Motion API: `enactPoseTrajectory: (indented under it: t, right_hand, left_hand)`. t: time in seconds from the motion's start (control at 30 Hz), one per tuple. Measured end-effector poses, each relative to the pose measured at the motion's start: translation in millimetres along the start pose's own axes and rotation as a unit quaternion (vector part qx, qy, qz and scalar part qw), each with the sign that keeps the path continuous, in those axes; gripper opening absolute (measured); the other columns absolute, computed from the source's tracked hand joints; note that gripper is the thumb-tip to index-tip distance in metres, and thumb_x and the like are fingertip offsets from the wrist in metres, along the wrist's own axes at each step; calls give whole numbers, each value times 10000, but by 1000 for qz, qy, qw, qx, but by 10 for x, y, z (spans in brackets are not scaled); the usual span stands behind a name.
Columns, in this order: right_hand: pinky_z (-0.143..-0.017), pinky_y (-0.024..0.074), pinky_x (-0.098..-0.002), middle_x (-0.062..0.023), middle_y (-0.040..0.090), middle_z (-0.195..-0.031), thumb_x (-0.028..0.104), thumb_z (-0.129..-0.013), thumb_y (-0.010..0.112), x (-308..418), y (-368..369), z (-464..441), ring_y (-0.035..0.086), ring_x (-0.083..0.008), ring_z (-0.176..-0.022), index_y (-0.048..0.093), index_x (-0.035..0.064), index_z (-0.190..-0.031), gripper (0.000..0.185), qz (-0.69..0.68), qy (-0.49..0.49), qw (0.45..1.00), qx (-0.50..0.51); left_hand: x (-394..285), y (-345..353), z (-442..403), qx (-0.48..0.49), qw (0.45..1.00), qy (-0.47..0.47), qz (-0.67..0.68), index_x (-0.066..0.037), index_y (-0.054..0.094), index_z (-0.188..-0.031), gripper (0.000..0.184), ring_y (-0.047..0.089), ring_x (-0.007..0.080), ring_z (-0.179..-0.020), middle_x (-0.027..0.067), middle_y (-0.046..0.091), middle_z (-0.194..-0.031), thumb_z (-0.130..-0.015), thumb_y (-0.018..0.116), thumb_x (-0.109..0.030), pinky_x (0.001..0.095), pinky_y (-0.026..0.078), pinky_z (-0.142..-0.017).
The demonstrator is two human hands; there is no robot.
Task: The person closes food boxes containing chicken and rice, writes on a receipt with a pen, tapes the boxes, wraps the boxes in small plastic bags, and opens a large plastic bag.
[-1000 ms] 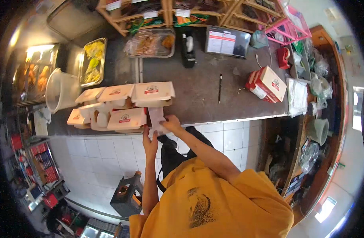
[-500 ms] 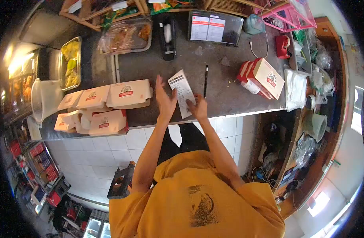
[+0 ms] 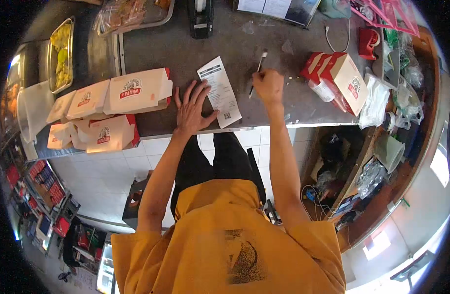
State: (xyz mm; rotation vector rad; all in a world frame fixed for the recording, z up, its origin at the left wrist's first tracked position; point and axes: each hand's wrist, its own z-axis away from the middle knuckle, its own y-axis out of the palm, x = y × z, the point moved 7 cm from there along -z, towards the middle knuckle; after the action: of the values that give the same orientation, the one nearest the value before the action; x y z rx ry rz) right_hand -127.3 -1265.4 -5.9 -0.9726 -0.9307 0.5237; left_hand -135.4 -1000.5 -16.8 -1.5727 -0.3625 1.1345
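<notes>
A printed paper receipt [image 3: 220, 93] with a QR code at its lower end lies flat on the dark counter [image 3: 161, 46]. My left hand [image 3: 190, 110] rests palm down at the receipt's left side, fingers spread, the fingertips at its edge. To the right of the paper, my right hand [image 3: 270, 87] is closed around a thin dark pen [image 3: 262, 60]. The pen's upper end sticks out above the fist and its lower tip shows below, apart from the receipt.
Several printed food boxes [image 3: 132, 90] stand at left; more boxes [image 3: 345, 85] are at right beside white plastic bags [image 3: 374, 103]. A black tape dispenser [image 3: 200, 22], a tablet [image 3: 279, 9], a red tape dispenser [image 3: 368, 41] and a tray of yellow food [image 3: 61, 56] line the back.
The receipt, held between my hands before, now lies on the counter. My left hand has come down flat beside it. My right hand has let go of it and taken hold of the pen.
</notes>
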Motion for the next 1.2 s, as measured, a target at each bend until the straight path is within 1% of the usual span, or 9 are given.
enactPoseTrajectory:
  t: [0.07, 0.17, 0.23, 0.43, 0.53, 0.63, 0.73, 1.03, 1.2]
  right_hand:
    - [-632, 552, -351, -157, 679, -650, 210, -837, 740, 11, -243, 234, 713, -246, -639, 674, -12, -732, 254, -103, 45, 994, -11]
    - [-640, 548, -303, -113, 702, -719, 72, -814, 755, -35, -96, 809, 696, -170, -680, 679, -13, -773, 122, -342, 90, 935, -20]
    - [-632, 540, -312, -94, 730, -819, 10, -804, 729, 363, -128, 1093, 671, -130, -728, 681, -1, -844, 63, -336, -40, 940, -33]
    - [-695, 559, -363, -146, 708, -934, -51, -785, 710, 735, 87, 1398, 696, -319, -816, 689, 41, -932, 175, -313, -109, 941, -67]
    - [-702, 557, -378, -147, 705, -972, -53, -793, 701, 772, 188, 1461, 697, -320, -835, 680, 38, -953, 185, -291, -147, 944, -42]
    - [-693, 569, -314, -153, 717, -941, -116, -807, 688, 711, 91, 1439, 718, -239, -793, 695, -9, -938, 169, -271, -146, 948, -76]
    - [-718, 560, -389, -152, 706, -960, -47, -804, 704, 756, 77, 1385, 700, -321, -851, 676, 25, -943, 158, -301, -131, 943, -51]
    - [-689, 557, -353, -151, 718, -936, -82, -776, 695, 856, 138, 1336, 711, -304, -843, 684, 24, -936, 192, -304, -181, 934, -52]
    - [-666, 555, -343, -138, 724, -903, -52, -802, 706, 815, 145, 1272, 707, -260, -757, 701, 21, -952, 167, -321, -133, 937, -45]
  left_hand:
    - [27, 28, -13, 3, 1000, -14, 10, -141, 458, -1444, 890, 255, 248, -1480, 20, 375, -1556, -737, 728, -609, 645, 34, -1193]
    - [32, -3, -13, -6, 1000, -15, 16, -130, 444, -1451, 924, 263, 249, -1478, 29, 373, -1555, -722, 736, -615, 645, 37, -1195]
    - [24, -17, -16, -9, 1000, -14, 17, -123, 440, -1453, 941, 267, 251, -1476, 36, 374, -1554, -711, 742, -617, 646, 41, -1195]
    - [21, -29, -5, -11, 1000, -14, 12, -131, 421, -1476, 1006, 289, 309, -1467, 53, 352, -1580, -672, 776, -620, 627, 71, -1195]
    - [47, 8, -9, 10, 1000, -24, 7, -119, 449, -1455, 948, 233, 256, -1492, 38, 340, -1581, -708, 737, -626, 646, 29, -1197]
    - [37, -13, -5, 3, 1000, -20, 20, -123, 428, -1473, 970, 209, 249, -1502, 31, 318, -1594, -704, 742, -624, 644, 23, -1199]
    - [36, -8, 0, -1, 1000, -20, 9, -127, 408, -1488, 993, 201, 251, -1506, 24, 311, -1597, -695, 753, -616, 642, 25, -1200]
    - [38, -4, -16, 20, 999, -31, 13, -131, 415, -1474, 984, 194, 243, -1506, 13, 319, -1588, -671, 779, -569, 634, 28, -1203]
    - [29, -26, -11, 4, 1000, -24, 13, -121, 438, -1460, 971, 216, 249, -1498, 16, 336, -1578, -672, 777, -577, 633, 32, -1203]
